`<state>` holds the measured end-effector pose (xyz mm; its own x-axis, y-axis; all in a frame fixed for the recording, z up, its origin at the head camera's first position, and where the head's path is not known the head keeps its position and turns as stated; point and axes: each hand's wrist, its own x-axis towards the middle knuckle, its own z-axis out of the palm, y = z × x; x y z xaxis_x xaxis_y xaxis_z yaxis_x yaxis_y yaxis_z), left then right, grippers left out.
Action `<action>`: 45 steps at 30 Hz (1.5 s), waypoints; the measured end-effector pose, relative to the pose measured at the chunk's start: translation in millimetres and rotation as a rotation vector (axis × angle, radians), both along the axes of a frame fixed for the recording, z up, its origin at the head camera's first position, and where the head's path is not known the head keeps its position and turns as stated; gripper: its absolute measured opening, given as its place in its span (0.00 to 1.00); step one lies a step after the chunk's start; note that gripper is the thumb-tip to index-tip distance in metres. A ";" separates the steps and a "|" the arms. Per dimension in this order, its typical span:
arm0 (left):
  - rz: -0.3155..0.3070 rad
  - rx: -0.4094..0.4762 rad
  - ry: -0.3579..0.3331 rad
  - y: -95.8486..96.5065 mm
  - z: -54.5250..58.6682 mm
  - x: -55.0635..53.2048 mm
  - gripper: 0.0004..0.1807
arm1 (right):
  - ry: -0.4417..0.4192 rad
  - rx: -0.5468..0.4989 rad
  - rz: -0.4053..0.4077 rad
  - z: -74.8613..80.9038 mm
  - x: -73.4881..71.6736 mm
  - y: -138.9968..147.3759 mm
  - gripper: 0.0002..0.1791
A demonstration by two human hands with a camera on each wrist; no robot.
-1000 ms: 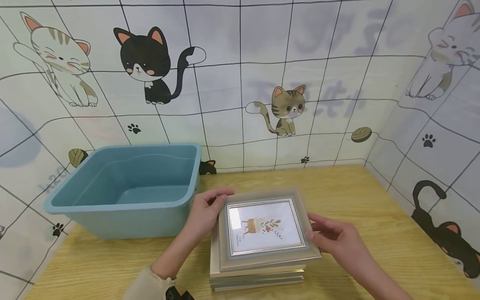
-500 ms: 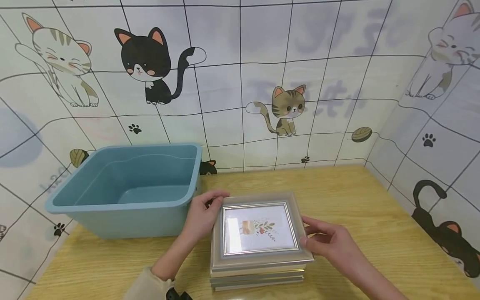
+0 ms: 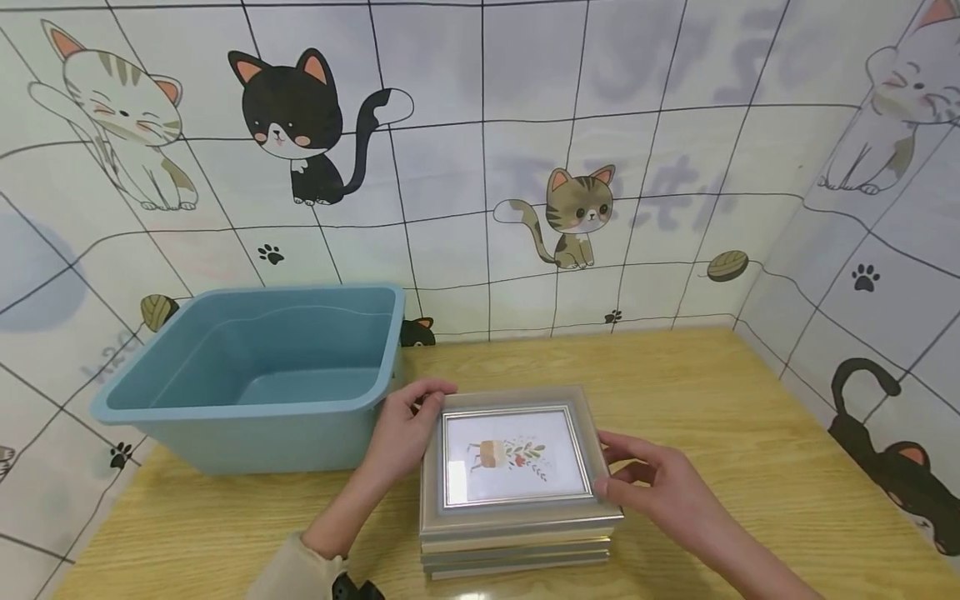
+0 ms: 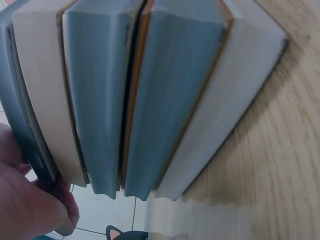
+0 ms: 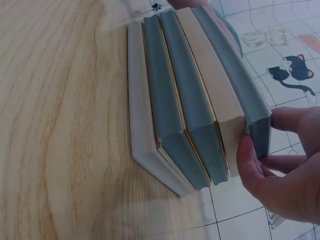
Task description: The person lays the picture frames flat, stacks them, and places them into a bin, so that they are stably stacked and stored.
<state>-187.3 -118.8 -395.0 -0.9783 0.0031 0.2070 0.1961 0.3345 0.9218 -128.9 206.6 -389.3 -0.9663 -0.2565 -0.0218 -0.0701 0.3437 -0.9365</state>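
A picture frame with a plant print lies on top of a stack of several frames at the front middle of the table. My left hand grips its far left corner, thumb on the upper face. At its right edge, my right hand pinches the same frame between thumb and fingers. The left wrist view shows the lower frames edge-on, grey-blue and whitish. In the right wrist view the top frame lies nearly flush on the pale frame below it, fingertips at its corner.
A blue plastic tub stands left of the stack, close to my left hand; nothing shows inside it. The wooden tabletop runs back to a wall with a cat-printed cover, which also closes off the right side.
Both hands have shifted the top picture frame left and slightly nearer, turning it so that its edges line up with the stack beneath. The tub has stayed in place.
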 end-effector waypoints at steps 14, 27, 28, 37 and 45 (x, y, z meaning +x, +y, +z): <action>-0.019 -0.006 -0.007 -2.6 -8.0 -1.2 0.12 | 0.014 0.034 -0.015 -1.9 1.2 -1.0 0.35; -0.125 -0.309 0.245 3.2 9.4 13.0 0.15 | 0.041 0.049 0.034 1.4 0.2 2.6 0.35; -0.137 -0.322 0.270 4.1 11.6 14.6 0.16 | 0.055 0.064 0.031 2.8 0.1 3.3 0.35; -0.178 -0.355 0.505 -2.2 53.0 32.2 0.18 | 0.213 0.229 -0.015 35.8 -15.5 7.2 0.34; -0.012 -0.426 0.645 -58.9 81.7 44.5 0.21 | 0.296 0.239 0.049 66.7 -43.8 -19.2 0.36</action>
